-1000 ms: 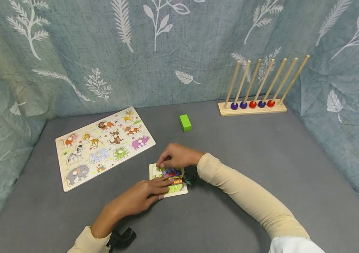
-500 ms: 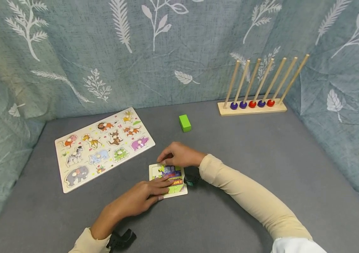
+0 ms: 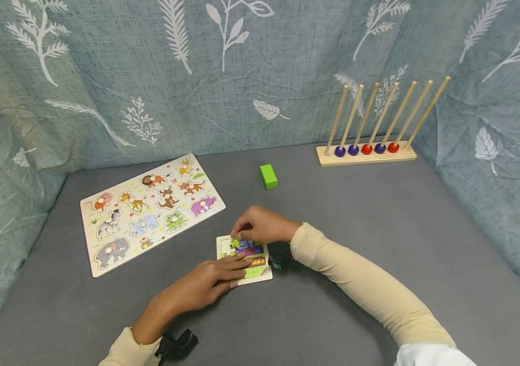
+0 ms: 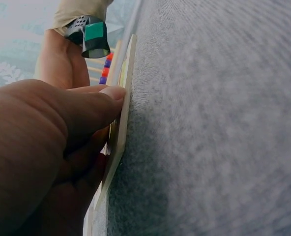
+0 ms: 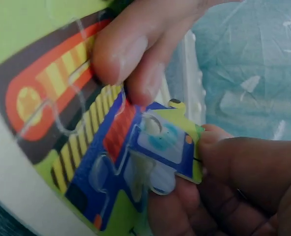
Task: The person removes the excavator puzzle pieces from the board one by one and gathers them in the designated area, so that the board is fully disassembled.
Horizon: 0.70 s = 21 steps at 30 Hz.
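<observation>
Between thumb and fingers of our right hand [image 3: 266,224] we pinch a glossy jigsaw piece [image 5: 162,140], green-edged with a pale window framed in blue. It tilts at the far side of a small, square, cream-rimmed jigsaw board [image 3: 260,280] printed with a blue, red and yellow-striped vehicle on green; whether it touches its neighbours, we cannot tell. Our left hand [image 3: 207,282] rests its outstretched fingers on the assembled pieces, its thumb against the board's near edge. The board lies flat on the dark grey cloth-covered table [image 3: 333,203].

Beyond our right hand sits a bright green rectangular block [image 3: 268,177]. To the left, a large pale rectangular animal puzzle [image 3: 184,203] lies at an angle. Farther back, at the right, stands a light wooden rod stand [image 3: 369,160], its seven rods upright, with dark blue and red beads low on five. A blue-grey leaf-patterned curtain [image 3: 287,61] hangs behind.
</observation>
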Motion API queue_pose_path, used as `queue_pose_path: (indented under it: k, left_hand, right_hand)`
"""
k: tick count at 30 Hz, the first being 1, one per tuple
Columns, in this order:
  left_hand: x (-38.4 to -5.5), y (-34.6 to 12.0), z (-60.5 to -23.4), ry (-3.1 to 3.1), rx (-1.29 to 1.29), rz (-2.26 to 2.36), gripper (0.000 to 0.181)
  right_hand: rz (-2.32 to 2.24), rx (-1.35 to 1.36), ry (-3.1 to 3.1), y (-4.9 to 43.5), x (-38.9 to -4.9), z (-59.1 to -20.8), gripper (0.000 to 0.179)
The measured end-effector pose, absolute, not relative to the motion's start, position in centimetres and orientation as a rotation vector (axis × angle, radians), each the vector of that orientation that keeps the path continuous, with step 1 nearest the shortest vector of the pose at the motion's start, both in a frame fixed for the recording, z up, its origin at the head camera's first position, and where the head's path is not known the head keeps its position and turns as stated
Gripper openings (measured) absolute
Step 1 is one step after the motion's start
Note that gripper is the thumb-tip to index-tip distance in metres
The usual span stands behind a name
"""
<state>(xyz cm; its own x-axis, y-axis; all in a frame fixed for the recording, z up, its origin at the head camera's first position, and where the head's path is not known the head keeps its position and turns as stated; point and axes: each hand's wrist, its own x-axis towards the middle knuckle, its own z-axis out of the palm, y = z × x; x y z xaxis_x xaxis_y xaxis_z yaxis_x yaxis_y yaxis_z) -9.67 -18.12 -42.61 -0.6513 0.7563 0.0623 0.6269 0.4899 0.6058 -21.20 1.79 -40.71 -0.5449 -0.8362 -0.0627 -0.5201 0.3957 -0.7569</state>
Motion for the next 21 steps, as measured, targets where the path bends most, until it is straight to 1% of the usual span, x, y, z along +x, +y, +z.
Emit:
queue_pose_path:
  k: [9, 17, 21]
  left_hand:
    - [-9.62, -17.97, -42.61, 2.530, 1.206, 0.922, 0.041]
    - [-9.65, -17.97, -42.50, 2.513, 1.203, 0.926, 0.038]
    - [-9.65, -18.03, -42.52, 2.525, 1.214, 0.908, 0.037]
  right_hand:
    - [-0.865, -1.211, 2.212, 2.05, -21.01, -40.47, 0.023]
    - [-0.977, -1.157, 2.146, 2.47, -21.28, -40.91, 0.023]
    - [-1.012, -1.175, 2.153, 2.63, -21.34, -40.98, 0.023]
